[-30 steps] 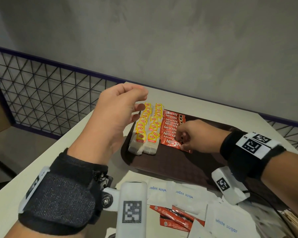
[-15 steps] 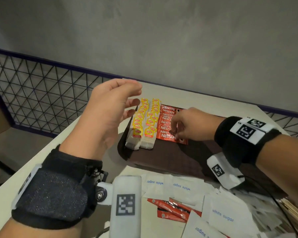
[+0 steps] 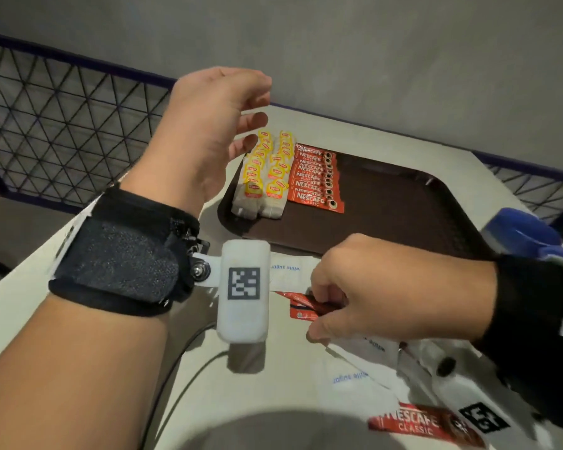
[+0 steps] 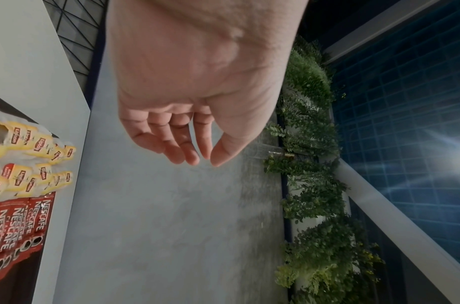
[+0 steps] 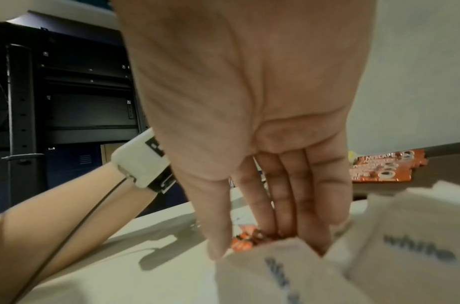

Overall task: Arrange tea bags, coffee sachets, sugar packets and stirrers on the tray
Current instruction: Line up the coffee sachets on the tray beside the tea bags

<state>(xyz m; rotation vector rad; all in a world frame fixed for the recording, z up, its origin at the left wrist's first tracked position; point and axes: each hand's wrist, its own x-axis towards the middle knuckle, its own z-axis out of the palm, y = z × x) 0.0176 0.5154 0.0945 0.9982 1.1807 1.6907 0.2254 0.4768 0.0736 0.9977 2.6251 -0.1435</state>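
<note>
A dark brown tray (image 3: pixel 403 203) holds two rows of yellow-tagged tea bags (image 3: pixel 264 177) (image 4: pixel 28 156) and, beside them, a row of red coffee sachets (image 3: pixel 316 180) (image 4: pixel 18 222). My left hand (image 3: pixel 257 108) (image 4: pixel 205 160) hovers above the tray's far left corner, fingers loosely curled and holding nothing. My right hand (image 3: pixel 316 311) (image 5: pixel 239 242) is down in the loose pile in front of the tray. Its thumb and fingers pinch a red coffee sachet (image 3: pixel 303 315) (image 5: pixel 243 242) that lies among white sugar packets (image 3: pixel 286 271) (image 5: pixel 418 253).
Another loose coffee sachet (image 3: pixel 413 423) lies at the near right edge. A blue object (image 3: pixel 527 232) sits right of the tray. A wire mesh railing (image 3: pixel 62 125) runs along the table's left and far sides, with a grey wall behind.
My right hand left the coffee row on the tray and came back to the loose pile at the front, closing on a red sachet. The left hand stays raised.
</note>
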